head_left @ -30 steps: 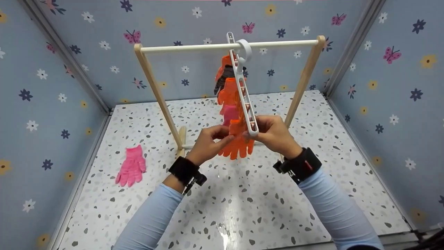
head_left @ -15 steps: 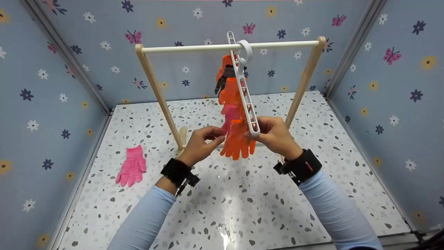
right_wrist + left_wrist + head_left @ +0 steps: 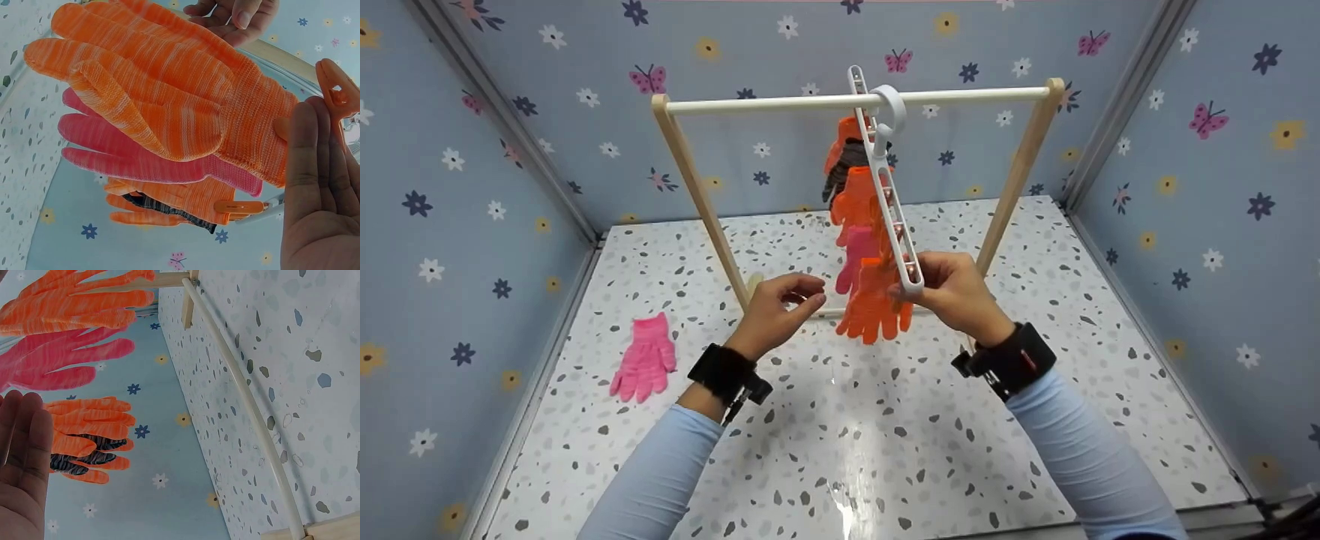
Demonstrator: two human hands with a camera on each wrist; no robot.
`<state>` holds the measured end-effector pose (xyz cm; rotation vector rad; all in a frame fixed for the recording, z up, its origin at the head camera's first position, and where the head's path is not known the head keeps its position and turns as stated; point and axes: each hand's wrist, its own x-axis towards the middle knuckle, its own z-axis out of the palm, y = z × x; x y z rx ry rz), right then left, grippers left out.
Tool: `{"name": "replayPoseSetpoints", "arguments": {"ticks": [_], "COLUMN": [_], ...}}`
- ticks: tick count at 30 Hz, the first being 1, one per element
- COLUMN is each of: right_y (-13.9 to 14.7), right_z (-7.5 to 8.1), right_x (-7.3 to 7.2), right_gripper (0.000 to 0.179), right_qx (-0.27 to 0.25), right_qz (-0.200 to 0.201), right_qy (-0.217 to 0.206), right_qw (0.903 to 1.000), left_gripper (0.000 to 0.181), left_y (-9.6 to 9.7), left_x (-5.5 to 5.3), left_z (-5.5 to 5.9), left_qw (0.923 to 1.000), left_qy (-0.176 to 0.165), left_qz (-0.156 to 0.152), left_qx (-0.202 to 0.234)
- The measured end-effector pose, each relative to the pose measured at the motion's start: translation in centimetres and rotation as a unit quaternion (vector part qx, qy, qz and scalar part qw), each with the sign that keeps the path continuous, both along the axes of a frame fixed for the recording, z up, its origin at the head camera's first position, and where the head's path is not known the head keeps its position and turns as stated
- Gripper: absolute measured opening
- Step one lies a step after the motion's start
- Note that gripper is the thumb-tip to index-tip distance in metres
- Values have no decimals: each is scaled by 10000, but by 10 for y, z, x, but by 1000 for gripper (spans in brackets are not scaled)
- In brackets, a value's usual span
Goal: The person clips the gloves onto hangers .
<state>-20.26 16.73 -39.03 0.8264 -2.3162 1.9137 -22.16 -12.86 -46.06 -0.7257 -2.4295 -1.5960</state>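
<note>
My right hand [image 3: 956, 292] is at the near end of a white clip hanger [image 3: 894, 217]. Its thumb and fingers pinch an orange clip [image 3: 337, 95] there, partly hidden by the fingers. From that end an orange knitted glove [image 3: 874, 304] hangs by its cuff [image 3: 256, 126], fingers down. My left hand [image 3: 780, 307] is in the air left of the glove, fingers loosely bent and holding nothing. Behind the near glove hang a pink glove [image 3: 859, 255], another orange glove [image 3: 855, 199] and a dark striped glove [image 3: 849, 169].
The hanger's hook [image 3: 894, 109] loops over the top bar [image 3: 780, 103] of a wooden rack with a lower crossbar [image 3: 247, 394]. Left of the rack, a pink glove [image 3: 645, 356] lies flat on the speckled surface [image 3: 840, 465]. Patterned walls [image 3: 585, 135] enclose the back and sides.
My left hand has let go of the near orange glove and moved left, away from it. My right hand stays at the hanger's end. The glove now hangs without the left hand.
</note>
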Motion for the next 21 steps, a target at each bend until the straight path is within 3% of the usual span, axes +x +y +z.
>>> {"name": "replayPoseSetpoints", "arguments": {"ticks": [21], "right_y": [2], "right_z": [-3], "right_x": [-1], "right_gripper": [24], "right_qx": [-14], "right_qz": [-74], "right_qy": [120], "right_qw": [9999], "left_gripper": [24], "left_y": [-27], "left_x": [-1], "left_z": [-11], "left_qw": [9986], "left_qy": [-142], "left_qz": [443], "left_qx": [-233]}}
